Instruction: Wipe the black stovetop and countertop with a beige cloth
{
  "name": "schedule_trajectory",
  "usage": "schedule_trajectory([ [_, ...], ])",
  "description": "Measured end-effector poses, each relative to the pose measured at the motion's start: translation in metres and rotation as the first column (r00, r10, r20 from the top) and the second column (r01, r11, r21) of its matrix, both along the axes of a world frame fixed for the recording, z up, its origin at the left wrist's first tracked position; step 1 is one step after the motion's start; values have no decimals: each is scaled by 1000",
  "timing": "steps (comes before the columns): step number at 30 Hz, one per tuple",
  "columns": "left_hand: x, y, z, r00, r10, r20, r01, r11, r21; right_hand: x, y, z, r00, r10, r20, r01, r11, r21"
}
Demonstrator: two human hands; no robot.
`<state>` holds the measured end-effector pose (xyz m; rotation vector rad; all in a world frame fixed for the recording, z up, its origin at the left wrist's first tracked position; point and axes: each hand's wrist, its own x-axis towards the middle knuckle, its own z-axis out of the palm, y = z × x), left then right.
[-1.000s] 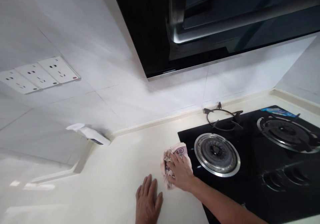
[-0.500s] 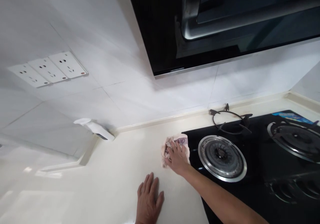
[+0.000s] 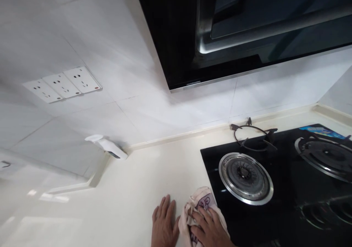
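My right hand (image 3: 210, 229) presses a crumpled pinkish cloth (image 3: 202, 203) with purple print onto the cream countertop (image 3: 143, 188), right at the left edge of the black glass hob (image 3: 288, 188). Its fingers curl over the cloth. My left hand (image 3: 164, 226) lies flat on the countertop just to the left, fingers stretched out and touching the cloth's edge. Both hands sit at the bottom edge of the view.
The hob has a bare steel burner ring (image 3: 245, 177) and a second burner (image 3: 324, 157) at the right. A loose pan support (image 3: 253, 135) lies behind. A black range hood (image 3: 233, 30) hangs above. Wall sockets (image 3: 63, 83) and a white spray bottle (image 3: 107, 148) are at the left.
My right hand has pulled the cloth back toward me along the hob's left edge, from beside the burner to the near counter. My left hand has stayed flat in place.
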<state>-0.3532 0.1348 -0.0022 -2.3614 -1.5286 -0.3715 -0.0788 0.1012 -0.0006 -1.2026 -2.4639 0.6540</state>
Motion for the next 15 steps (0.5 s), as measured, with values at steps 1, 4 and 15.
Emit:
schedule_trajectory([
  [1,0,0,0,1000,-5,3,5,1000,-8,0,8,7,1000,13,-2,-13,1000,-16],
  [4,0,-1,0,1000,0,10,0,1000,-22,-2,44,29,999,-41,11,41,996,-83],
  [15,3,-1,3,1000,0,-2,0,1000,23,-35,145,38,961,-278,-3,277,959,-63],
])
